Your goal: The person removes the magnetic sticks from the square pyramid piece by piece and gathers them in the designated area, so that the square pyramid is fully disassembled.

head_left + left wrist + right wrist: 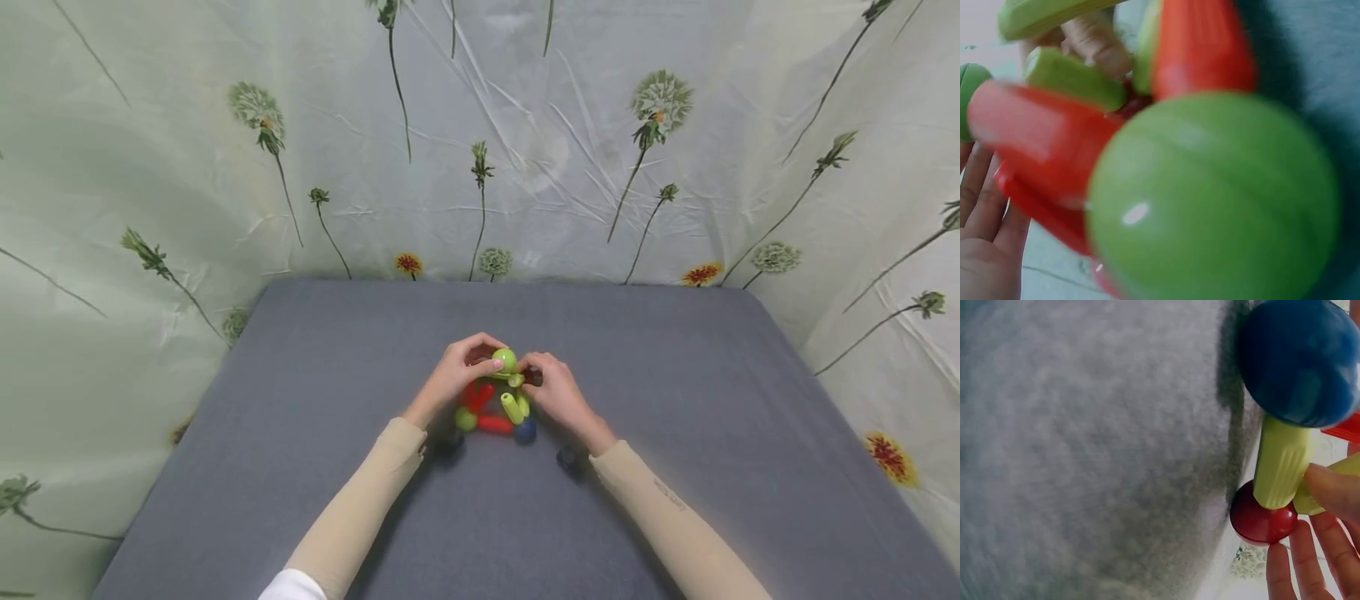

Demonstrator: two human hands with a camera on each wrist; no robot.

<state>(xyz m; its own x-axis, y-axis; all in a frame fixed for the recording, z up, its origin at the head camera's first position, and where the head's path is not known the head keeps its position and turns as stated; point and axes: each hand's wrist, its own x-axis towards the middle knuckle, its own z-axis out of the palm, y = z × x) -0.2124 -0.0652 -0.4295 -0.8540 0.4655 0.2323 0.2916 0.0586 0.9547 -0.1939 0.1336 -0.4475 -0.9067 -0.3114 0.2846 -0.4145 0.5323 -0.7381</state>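
A toy frame of balls and short rods stands on the grey surface between the two hands. With thumb and fingers, my left hand (462,367) holds the upper light-green ball (505,358). My right hand (558,390) pinches a yellow-green rod (1346,465) beside the dark red ball (1263,515). Nearer to me sit a blue ball (525,430) and another green ball (466,419), joined by a red rod (495,425). Another red rod (1204,50) rises from that green ball, which looms blurred in the left wrist view. Some joints are hidden by fingers.
The grey padded tabletop (337,375) extends around the toy. A pale curtain with dandelion prints (562,167) hangs along the back and sides. Dark, blurred objects (572,461) sit below the wrists.
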